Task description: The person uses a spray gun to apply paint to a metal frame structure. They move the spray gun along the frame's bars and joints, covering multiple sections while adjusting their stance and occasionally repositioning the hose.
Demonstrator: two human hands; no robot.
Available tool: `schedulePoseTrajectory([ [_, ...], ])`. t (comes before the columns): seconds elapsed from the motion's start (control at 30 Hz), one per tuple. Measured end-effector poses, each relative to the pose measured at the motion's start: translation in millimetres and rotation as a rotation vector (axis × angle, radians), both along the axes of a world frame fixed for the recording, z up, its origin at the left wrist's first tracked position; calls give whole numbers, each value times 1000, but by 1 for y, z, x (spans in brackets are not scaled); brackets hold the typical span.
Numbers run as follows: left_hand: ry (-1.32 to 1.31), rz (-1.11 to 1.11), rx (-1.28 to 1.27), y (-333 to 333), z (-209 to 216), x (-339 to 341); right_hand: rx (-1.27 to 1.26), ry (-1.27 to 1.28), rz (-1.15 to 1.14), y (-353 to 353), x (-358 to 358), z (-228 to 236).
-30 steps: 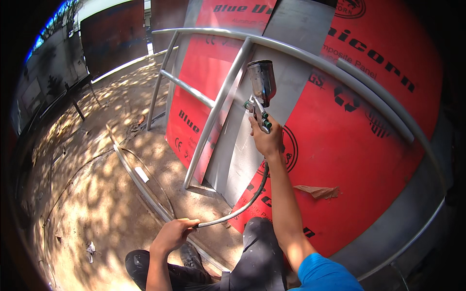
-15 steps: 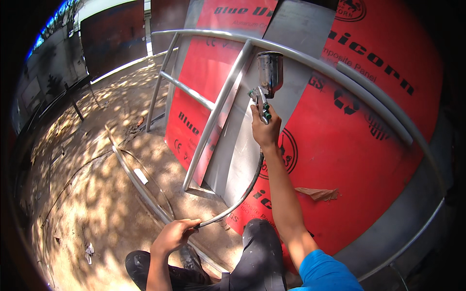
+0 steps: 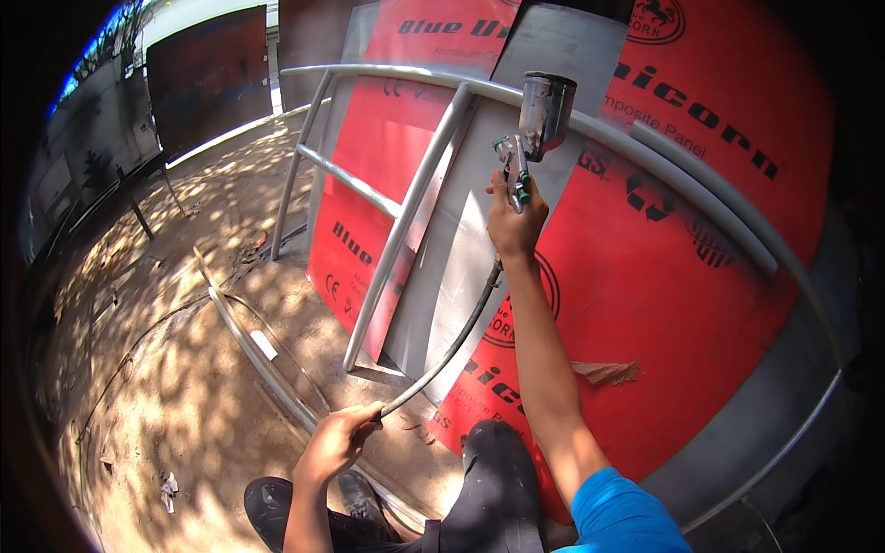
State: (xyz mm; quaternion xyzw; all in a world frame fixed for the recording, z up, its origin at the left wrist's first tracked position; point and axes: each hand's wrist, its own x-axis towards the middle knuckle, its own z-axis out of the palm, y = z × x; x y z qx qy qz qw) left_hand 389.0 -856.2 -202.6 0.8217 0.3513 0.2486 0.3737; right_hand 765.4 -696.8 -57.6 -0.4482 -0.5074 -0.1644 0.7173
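Note:
My right hand [image 3: 516,224] is closed round the handle of a spray gun [image 3: 520,175], held up at arm's length. A shiny metal cup [image 3: 546,112] sits on top of the gun, slightly tilted. From the handle a dark air hose [image 3: 458,343] curves down to my left hand [image 3: 337,441], whose fingers are wrapped round it. Just beyond the gun runs a curved metal pipe frame [image 3: 433,170] with upright bars, its tubes silvery grey. I cannot tell whether spray leaves the nozzle.
Red-faced panels [image 3: 664,341] with grey strips lean behind the frame. A loose tube [image 3: 705,189] lies along its upper rail. Long pipes [image 3: 258,355] and a white scrap [image 3: 264,345] lie on the sandy ground at left. A torn brown piece [image 3: 606,372] rests on the red panel.
The spray gun in my right hand has moved right and slightly up, its cup now overlapping the top rail. My left hand has risen a little, still on the hose.

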Motion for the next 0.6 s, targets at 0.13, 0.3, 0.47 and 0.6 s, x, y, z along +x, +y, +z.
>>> schedulePoseTrajectory([
  [0.13,-14,23,-10,0,4,3,-50,49,-41,-2,-1,5],
  [0.3,22,45,-35,-1,6,4,-73,0,-71,-10,-2,6],
  [0.47,90,13,-23,1,2,0,-143,-10,-64,-21,-7,-1],
  [0.6,50,-45,-8,1,-3,-2,-266,-21,-18,-30,-10,-6],
])
